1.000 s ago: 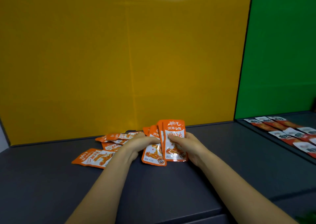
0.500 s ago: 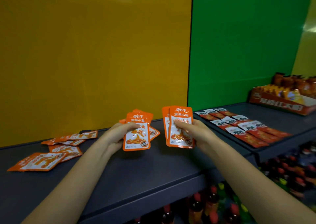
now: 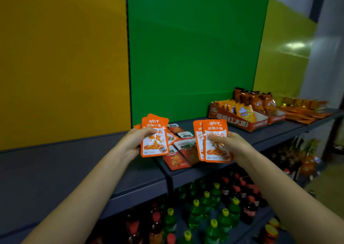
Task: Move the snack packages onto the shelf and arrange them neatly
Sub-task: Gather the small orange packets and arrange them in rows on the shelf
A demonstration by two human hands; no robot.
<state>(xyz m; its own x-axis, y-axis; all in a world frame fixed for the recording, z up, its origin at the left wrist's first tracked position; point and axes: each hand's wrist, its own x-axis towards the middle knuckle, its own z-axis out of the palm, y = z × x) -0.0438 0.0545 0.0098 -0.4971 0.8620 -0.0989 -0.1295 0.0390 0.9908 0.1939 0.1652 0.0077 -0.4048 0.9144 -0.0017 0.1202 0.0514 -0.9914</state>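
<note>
Gripping 2 orange pkts (image 3: 216, 148) in right hand (image 3: 233, 146); left hand (image 3: 133, 144) grips fanned pkts (image 3: 154, 145), at least 3, over shelf (image 3: 74, 169).

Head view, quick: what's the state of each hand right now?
Left hand: grips a fan of orange snack packets.
Right hand: grips a pair of orange snack packets.

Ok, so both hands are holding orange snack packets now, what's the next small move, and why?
Probably lower the orange packets in the right hand onto the bare shelf just right of the red packets. They hang over that shelf, the spot looks free, and the left hand is busy gripping a second bunch.
</note>
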